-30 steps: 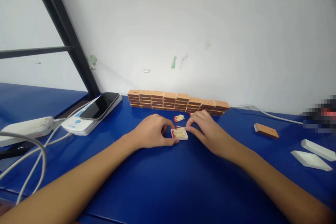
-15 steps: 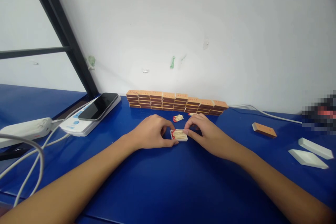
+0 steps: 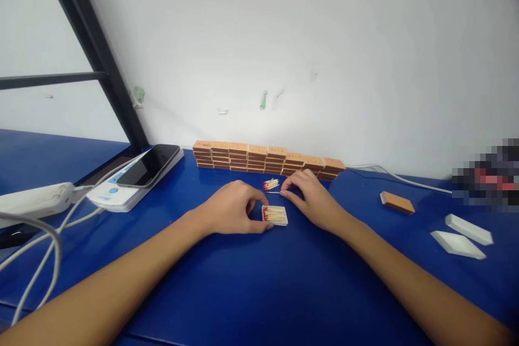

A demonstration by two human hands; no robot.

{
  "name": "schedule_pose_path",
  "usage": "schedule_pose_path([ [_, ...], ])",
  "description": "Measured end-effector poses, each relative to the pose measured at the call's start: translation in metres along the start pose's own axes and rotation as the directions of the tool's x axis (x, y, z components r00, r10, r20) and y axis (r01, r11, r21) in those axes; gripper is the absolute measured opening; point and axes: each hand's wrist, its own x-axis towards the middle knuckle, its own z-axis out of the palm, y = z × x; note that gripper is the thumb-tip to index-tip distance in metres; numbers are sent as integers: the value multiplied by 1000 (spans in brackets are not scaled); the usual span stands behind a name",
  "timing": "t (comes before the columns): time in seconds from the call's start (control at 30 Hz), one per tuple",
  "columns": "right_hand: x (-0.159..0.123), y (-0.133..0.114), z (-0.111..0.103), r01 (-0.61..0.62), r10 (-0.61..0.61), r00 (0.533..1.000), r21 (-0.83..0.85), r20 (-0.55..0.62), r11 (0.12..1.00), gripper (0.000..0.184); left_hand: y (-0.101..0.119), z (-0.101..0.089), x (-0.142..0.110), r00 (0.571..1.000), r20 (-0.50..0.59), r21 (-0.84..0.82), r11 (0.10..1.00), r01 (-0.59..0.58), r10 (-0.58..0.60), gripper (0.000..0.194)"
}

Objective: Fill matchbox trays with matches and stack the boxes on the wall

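Observation:
A small white matchbox tray (image 3: 276, 215) filled with red-tipped matches lies on the blue table (image 3: 259, 281). My left hand (image 3: 232, 207) curls round the tray's left end, thumb and fingers pinching it. My right hand (image 3: 310, 194) sits just behind and right of the tray, its fingertips pinching a single match (image 3: 273, 192) that lies flat. A little heap of loose matches (image 3: 271, 184) rests beyond that match, in front of the stacked boxes.
Stacked orange matchboxes (image 3: 267, 159) line the wall. A phone (image 3: 146, 165) lies on a white device (image 3: 121, 195) at left, with a white power strip (image 3: 34, 200) and cables. At right: one orange matchbox (image 3: 397, 202) and two white trays (image 3: 462, 236).
My right hand has left the tray's right end and moved back toward the loose matches, taking hold of a single match. My left hand keeps its grip on the tray.

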Motion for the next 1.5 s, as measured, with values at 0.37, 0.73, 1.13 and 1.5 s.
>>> schedule_pose_path([
  [0.37,3,-2,0,39,-38,999,-21,9,999,12,-3,1,-1,1000,-14,11,1000,-16,16,28],
  [0.73,2,-2,-1,49,-48,998,-49,33,998,13,-5,0,0,1000,-28,41,999,3,-2,31],
  [1.13,-5,-34,-11,41,-48,993,64,104,997,19,-6,0,1,998,-59,68,997,38,-34,29],
  [1.5,0,-4,1,112,-110,993,-75,33,991,24,-6,0,1,998,-40,66,997,41,-39,30],
])
